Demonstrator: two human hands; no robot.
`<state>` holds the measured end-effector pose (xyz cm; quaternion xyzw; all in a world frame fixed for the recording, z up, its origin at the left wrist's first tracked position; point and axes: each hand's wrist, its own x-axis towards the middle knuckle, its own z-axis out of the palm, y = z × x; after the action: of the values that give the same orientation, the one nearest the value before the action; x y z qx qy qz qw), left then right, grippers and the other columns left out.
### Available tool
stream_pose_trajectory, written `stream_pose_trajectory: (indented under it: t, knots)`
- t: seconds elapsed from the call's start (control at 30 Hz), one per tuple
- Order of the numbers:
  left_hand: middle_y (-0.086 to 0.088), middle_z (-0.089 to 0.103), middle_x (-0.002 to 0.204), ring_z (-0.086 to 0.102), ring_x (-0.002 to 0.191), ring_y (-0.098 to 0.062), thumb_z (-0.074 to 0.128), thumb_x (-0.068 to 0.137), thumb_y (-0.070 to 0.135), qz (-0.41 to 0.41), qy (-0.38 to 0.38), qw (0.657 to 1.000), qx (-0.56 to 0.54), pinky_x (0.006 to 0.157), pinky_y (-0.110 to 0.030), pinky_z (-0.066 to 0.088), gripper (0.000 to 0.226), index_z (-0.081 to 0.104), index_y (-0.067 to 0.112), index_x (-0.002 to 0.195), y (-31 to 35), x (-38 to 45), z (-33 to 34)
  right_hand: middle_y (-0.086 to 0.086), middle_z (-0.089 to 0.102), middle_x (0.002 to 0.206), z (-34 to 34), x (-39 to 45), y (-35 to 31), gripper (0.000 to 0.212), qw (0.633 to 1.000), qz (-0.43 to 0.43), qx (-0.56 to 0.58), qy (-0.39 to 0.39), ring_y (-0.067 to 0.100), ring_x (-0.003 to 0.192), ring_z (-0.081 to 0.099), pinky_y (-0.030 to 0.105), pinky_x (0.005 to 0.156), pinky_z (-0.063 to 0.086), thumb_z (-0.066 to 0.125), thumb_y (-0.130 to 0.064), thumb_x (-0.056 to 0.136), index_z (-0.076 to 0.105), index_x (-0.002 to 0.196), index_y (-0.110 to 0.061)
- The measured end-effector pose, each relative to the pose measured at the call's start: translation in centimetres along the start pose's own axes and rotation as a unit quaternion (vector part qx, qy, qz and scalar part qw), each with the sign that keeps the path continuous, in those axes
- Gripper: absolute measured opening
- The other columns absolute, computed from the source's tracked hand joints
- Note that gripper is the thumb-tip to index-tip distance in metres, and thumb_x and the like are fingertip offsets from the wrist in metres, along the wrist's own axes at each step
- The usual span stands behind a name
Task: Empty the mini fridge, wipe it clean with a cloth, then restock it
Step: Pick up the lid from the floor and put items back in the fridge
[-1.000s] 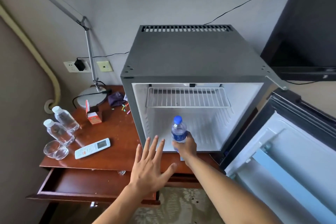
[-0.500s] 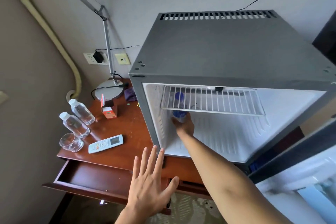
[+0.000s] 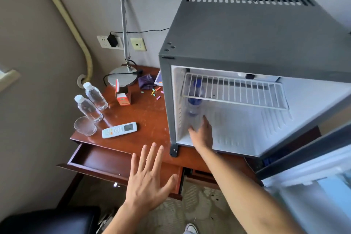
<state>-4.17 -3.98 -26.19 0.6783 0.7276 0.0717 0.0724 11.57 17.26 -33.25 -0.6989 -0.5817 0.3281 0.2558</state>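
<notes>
The grey mini fridge (image 3: 256, 34) stands on the wooden table with its door (image 3: 313, 186) swung open at the lower right. A blue-capped water bottle (image 3: 193, 102) stands upright at the back left of the white interior, partly behind the wire shelf (image 3: 233, 91). My right hand (image 3: 202, 133) is inside the fridge just in front of the bottle, fingers apart, not touching it. My left hand (image 3: 148, 178) hovers open over the table's front edge, holding nothing. Two clear water bottles (image 3: 91, 103) stand on the table's left side. A purple cloth (image 3: 146, 81) lies beside the fridge.
The table (image 3: 144, 119) also holds a glass (image 3: 84, 126), a white remote (image 3: 119, 129), a small orange carton (image 3: 123, 96), scattered coloured bits and a lamp base (image 3: 122, 78). A drawer (image 3: 106, 161) is pulled open below. A dark seat (image 3: 47, 220) is at the lower left.
My right hand carried the blue-capped bottle to the fridge's back left, let go of it and drew back toward the front. The view shifted left and closer.
</notes>
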Motion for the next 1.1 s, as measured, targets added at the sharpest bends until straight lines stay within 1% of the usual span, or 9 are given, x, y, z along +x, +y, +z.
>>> stream_pose_trajectory:
  t: [0.1, 0.23, 0.33, 0.47, 0.6, 0.73, 0.9, 1.03, 1.1]
  knots:
    - [0.002, -0.007, 0.172, -0.018, 0.157, -0.022, 0.025, 0.093, 0.082, 0.006, 0.002, 1.000, 0.006, 0.126, -0.054, -0.006, 0.094, -0.001, 0.027, 0.165, -2.6, -0.7, -0.6, 0.004, 0.055, 0.146, -0.4, -7.2, -0.8, 0.065, 0.995, -0.065, -0.065, 0.044, 0.023, 0.133, 0.052, 0.040, 0.105, 0.050, 0.068, -0.040, 0.091, 0.047, 0.149, -0.017]
    - [-0.001, 0.005, 0.172, -0.008, 0.159, -0.024, 0.032, 0.092, 0.080, -0.010, -0.001, 1.000, 0.010, 0.126, -0.057, 0.001, 0.095, 0.009, 0.024, 0.165, -7.4, -1.1, -1.3, -0.001, 0.072, 0.121, 1.2, -15.4, -3.2, 0.041, 0.961, -0.235, -0.084, 0.115, 0.017, 0.113, 0.066, 0.030, 0.095, 0.055, 0.070, -0.027, 0.087, 0.068, 0.126, -0.015]
    - [-0.002, 0.011, 0.172, -0.003, 0.159, -0.026, 0.032, 0.091, 0.081, -0.043, 0.019, 0.999, 0.013, 0.126, -0.058, 0.004, 0.095, 0.015, 0.024, 0.165, -12.1, -2.0, -2.6, -0.002, 0.067, 0.135, 4.4, -19.0, -7.1, 0.045, 0.934, -0.341, -0.078, 0.075, 0.013, 0.126, 0.060, 0.033, 0.104, 0.051, 0.064, -0.026, 0.089, 0.066, 0.133, -0.018]
    - [-0.004, 0.018, 0.171, 0.004, 0.159, -0.027, 0.029, 0.091, 0.081, -0.101, 0.054, 0.993, 0.031, 0.126, -0.059, 0.006, 0.094, 0.024, 0.023, 0.164, -19.0, -3.8, -5.2, 0.006, 0.052, 0.151, 10.8, -20.0, -15.1, 0.061, 0.891, -0.431, -0.139, -0.007, 0.025, 0.138, 0.049, 0.040, 0.113, 0.044, 0.058, -0.033, 0.088, 0.051, 0.148, -0.026]
    - [-0.003, 0.015, 0.171, 0.000, 0.159, -0.027, 0.035, 0.089, 0.080, -0.156, 0.064, 0.985, 0.048, 0.126, -0.059, 0.004, 0.095, 0.025, 0.022, 0.163, -25.6, -5.5, -7.0, 0.011, 0.047, 0.152, 17.9, -19.3, -23.6, 0.067, 0.870, -0.451, -0.189, -0.061, 0.035, 0.134, 0.048, 0.046, 0.105, 0.048, 0.065, -0.034, 0.083, 0.048, 0.148, -0.028]
    - [-0.002, 0.012, 0.172, -0.004, 0.159, -0.026, 0.037, 0.089, 0.078, -0.193, 0.075, 0.977, 0.043, 0.126, -0.058, 0.004, 0.095, 0.020, 0.022, 0.164, -30.9, -7.9, -7.4, 0.014, 0.048, 0.147, 23.4, -16.4, -28.8, 0.071, 0.865, -0.444, -0.223, -0.067, 0.037, 0.123, 0.052, 0.047, 0.094, 0.053, 0.070, -0.029, 0.076, 0.053, 0.144, -0.025]
    - [-0.002, 0.019, 0.171, 0.006, 0.159, -0.027, 0.041, 0.086, 0.077, -0.225, 0.074, 0.971, 0.029, 0.125, -0.061, 0.012, 0.096, 0.026, 0.021, 0.163, -35.8, -11.0, -6.1, 0.013, 0.027, 0.161, 27.9, -10.7, -35.2, 0.071, 0.862, -0.394, -0.309, -0.080, 0.040, 0.141, 0.034, 0.047, 0.103, 0.046, 0.062, -0.034, 0.092, 0.032, 0.156, -0.031]
    - [-0.002, 0.022, 0.170, 0.013, 0.159, -0.028, 0.044, 0.083, 0.075, -0.241, 0.084, 0.966, 0.028, 0.123, -0.061, 0.016, 0.097, 0.028, 0.022, 0.162, -38.2, -12.9, -5.3, 0.013, 0.034, 0.151, 31.4, -7.0, -37.6, 0.046, 0.870, -0.330, -0.342, -0.127, 0.040, 0.135, 0.042, 0.042, 0.091, 0.048, 0.059, -0.034, 0.099, 0.047, 0.142, -0.022]
    - [-0.002, 0.023, 0.170, 0.016, 0.158, -0.029, 0.046, 0.082, 0.075, -0.244, 0.087, 0.966, 0.022, 0.122, -0.062, 0.018, 0.097, 0.029, 0.022, 0.162, -39.1, -13.3, -5.1, 0.014, 0.044, 0.140, 32.3, -5.9, -37.5, 0.035, 0.902, -0.285, -0.285, -0.154, 0.040, 0.127, 0.049, 0.040, 0.090, 0.043, 0.048, -0.030, 0.102, 0.055, 0.132, -0.013]
